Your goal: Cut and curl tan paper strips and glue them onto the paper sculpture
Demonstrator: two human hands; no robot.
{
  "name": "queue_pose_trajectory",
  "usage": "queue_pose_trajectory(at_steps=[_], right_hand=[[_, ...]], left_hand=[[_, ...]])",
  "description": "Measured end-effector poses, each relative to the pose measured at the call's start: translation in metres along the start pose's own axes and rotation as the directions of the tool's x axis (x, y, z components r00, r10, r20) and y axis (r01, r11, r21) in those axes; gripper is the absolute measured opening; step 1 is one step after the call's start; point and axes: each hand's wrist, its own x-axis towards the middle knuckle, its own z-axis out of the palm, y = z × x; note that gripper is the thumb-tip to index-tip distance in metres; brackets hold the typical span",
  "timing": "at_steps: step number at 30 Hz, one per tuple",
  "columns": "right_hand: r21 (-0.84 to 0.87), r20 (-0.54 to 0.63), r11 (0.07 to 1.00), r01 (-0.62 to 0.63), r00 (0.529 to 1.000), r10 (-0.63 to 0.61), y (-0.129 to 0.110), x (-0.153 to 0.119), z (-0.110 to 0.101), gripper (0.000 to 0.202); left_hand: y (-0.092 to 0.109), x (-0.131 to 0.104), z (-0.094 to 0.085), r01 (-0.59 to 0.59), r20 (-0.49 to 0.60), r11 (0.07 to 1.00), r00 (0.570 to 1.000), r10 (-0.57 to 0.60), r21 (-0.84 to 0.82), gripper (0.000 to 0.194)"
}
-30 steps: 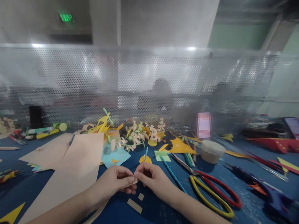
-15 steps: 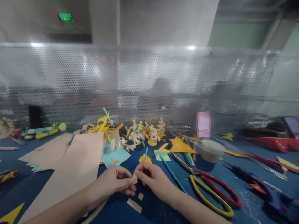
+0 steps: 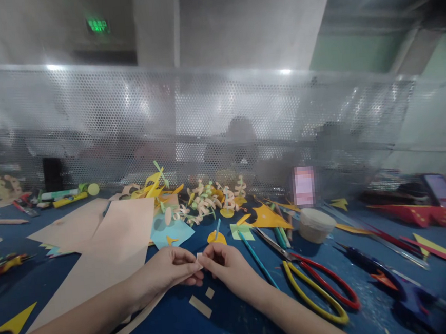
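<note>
My left hand (image 3: 177, 267) and my right hand (image 3: 223, 262) meet at the middle of the blue table, both pinching one small pale paper piece (image 3: 200, 257) between the fingertips. Just below them lie a pale paper strip (image 3: 200, 306) and a small pale square (image 3: 209, 292). Behind the hands are an orange disc (image 3: 216, 238) with a thin blue piece on it and a green paper square (image 3: 242, 231). A large pale paper sheet (image 3: 123, 231) reaches under my left forearm.
Scissors (image 3: 317, 283) with red and yellow handles lie right of my right hand, beside a blue stick (image 3: 259, 259). Farther right are a white tub (image 3: 316, 224) and a dark blue glue gun (image 3: 394, 277). Curled paper pieces (image 3: 206, 199) are piled behind, before a perforated metal screen (image 3: 210, 106).
The small paper piece is now tilted differently, with its top edge standing above the fingertips. Both hands have stayed almost in place.
</note>
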Motion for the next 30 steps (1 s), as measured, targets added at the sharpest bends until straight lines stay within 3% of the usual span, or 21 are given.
queue_pose_trajectory(at_steps=[8,14,23,30], right_hand=[[0.02,0.012,1.0,-0.009,1.0,0.009,0.002,0.002,0.0,0.028],[0.01,0.014,1.0,0.012,1.0,-0.012,0.002,0.0,0.0,0.028],[0.038,0.034,0.999,0.024,0.999,-0.025,0.0,-0.001,0.0,0.029],[0.055,0.033,0.998,0.032,0.999,-0.034,0.002,-0.001,-0.001,0.028]], left_hand=[[-0.003,0.003,-0.002,-0.022,0.04,1.0,0.999,0.023,-0.016,0.02],[-0.002,0.0,-0.001,-0.084,0.063,0.993,0.995,0.079,0.082,0.019],[-0.011,0.006,0.009,-0.08,-0.119,0.997,0.99,0.079,-0.002,0.016],[-0.002,0.001,0.003,-0.054,-0.025,0.998,0.998,0.054,0.017,0.018]])
